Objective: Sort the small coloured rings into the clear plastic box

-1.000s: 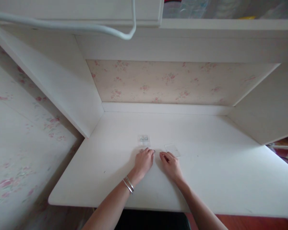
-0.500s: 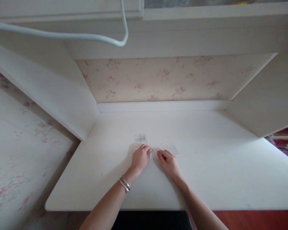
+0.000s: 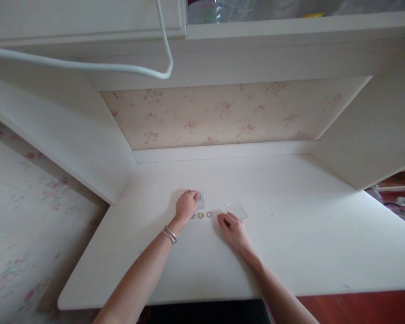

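Three small rings lie in a row on the white desk: a partly covered ring [image 3: 193, 216], a gold-coloured ring [image 3: 201, 215] and a pinkish ring [image 3: 209, 214]. Just behind them is a small clear plastic box [image 3: 201, 201], its contents too small to make out. My left hand [image 3: 186, 206], with two silver bangles on the wrist, has its fingers closed at the box's left side and covers part of it. My right hand [image 3: 234, 230] rests on the desk right of the rings, fingers curled and fingertips together. Beyond its knuckles lies a flat clear plastic piece [image 3: 236, 209], like a lid.
The white desk [image 3: 310, 234] has side panels and a floral-papered back. Overhead, a white cable [image 3: 104, 67] hangs in front of the cupboard. Various items sit on a shelf [image 3: 396, 198] at the right.
My left hand has moved left and slightly away from me, from the front of the box to its left side. Three rings now show on the desk. My right hand stays nearly in place.
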`<state>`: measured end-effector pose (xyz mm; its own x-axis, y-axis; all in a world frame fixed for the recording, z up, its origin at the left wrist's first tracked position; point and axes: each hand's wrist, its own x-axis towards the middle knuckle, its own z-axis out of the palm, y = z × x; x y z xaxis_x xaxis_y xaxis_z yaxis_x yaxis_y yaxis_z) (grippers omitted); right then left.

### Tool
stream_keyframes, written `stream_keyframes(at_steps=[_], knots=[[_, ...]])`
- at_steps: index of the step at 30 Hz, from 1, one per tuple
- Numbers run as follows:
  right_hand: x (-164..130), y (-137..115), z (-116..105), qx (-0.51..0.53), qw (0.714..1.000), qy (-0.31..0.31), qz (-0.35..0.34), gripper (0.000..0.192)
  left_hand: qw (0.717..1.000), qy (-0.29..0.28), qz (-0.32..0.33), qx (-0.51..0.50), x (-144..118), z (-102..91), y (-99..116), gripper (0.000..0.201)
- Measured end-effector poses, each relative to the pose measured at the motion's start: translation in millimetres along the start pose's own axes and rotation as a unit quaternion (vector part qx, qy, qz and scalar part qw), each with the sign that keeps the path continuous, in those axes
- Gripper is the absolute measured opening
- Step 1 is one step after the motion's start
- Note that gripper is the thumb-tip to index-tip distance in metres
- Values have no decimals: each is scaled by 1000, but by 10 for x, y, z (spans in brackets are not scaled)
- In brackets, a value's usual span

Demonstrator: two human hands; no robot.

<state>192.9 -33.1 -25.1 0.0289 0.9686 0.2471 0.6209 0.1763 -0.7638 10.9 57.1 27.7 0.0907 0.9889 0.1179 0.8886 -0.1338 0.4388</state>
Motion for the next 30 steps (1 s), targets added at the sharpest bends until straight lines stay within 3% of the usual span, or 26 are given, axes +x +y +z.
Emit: stream_keyframes(at_steps=[6,11,15,19,30], knots=[[-8,-47,-28,-15,1000,-9,-3,35,996,71,31,-51,-127,-53,-37,24],[10,-100,-23,-64,996,-53,-14,31,985,103,42,-132,-545,-107,-80,26],[79,-145,-13,-104,990,-96,-27,27,978,75,37,-189,-954,-22,-90,26],[191,-175,-14,-130,982,-126,-50,27,976,60,14,-209,-1193,95,-111,26],[283,-148,57,-169,973,-139,-76,28,978,39,15,-205,-1277,96,-106,28]])
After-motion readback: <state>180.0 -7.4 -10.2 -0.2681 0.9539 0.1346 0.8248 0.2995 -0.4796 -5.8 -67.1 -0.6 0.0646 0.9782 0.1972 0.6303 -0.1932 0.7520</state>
